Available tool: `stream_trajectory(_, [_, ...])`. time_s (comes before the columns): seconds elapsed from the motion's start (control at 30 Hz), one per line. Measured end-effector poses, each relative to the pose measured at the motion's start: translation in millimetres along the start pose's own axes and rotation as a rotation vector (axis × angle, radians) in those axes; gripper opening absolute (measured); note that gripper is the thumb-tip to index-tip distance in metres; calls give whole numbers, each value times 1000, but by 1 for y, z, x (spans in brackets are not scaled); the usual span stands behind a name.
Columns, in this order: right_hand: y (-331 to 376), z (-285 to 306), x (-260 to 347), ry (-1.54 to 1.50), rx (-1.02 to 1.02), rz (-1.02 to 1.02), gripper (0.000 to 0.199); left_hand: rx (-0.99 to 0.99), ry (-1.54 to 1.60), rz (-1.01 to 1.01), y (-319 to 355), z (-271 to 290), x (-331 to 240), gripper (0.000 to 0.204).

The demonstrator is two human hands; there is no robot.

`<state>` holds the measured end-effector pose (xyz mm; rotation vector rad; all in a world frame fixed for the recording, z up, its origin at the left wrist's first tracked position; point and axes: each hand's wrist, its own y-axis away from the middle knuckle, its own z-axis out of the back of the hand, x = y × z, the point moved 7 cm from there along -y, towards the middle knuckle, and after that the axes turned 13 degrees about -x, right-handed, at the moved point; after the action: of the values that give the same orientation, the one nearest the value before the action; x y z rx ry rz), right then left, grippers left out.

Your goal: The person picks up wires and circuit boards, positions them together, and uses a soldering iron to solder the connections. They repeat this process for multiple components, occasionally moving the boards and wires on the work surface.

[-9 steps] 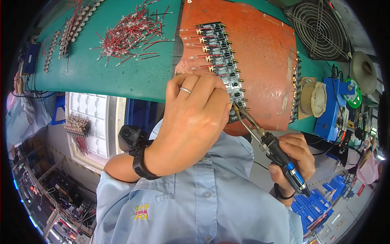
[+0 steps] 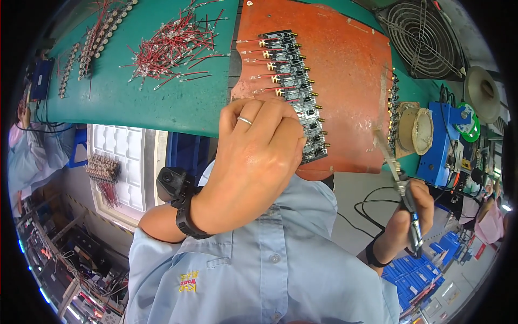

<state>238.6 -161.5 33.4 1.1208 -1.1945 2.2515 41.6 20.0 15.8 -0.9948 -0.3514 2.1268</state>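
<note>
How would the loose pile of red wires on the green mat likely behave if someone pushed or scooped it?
The red wires are thin, short and lie crisscrossed, so they would probably scatter or drag along in a tangle rather than slide as one. They look light and somewhat springy. The green mat is flat, so rolling far seems unlikely. Neither the left hand nor the right hand touches them.

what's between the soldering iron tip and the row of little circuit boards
In the head view, only bare orange mat lies between the soldering iron tip and the row of circuit boards; nothing else sits on that stretch.
</note>
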Motion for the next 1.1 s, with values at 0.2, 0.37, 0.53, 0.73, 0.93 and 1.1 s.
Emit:
stream_trajectory(0.2, [16,58,-82,-416,-277,-292,47,7,16,2,1,0,-2,15])
stream_trajectory(0.37, [26,72,-102,-370,-415,-391,46,-15,0,1,2,1,-2,15])
stream_trajectory(0.53, [10,63,-69,-353,-338,-209,47,47,37,-19,1,2,0,22])
stream_trajectory(0.73, [-1,13,-42,-372,-210,-158,51,178,98,-19,1,5,4,44])
stream_trajectory(0.93, [-3,-34,-23,-414,-86,-111,56,119,144,-62,-1,9,3,46])
stream_trajectory(1.1, [-6,-45,-22,-429,-54,-95,57,-38,183,-40,8,36,20,35])
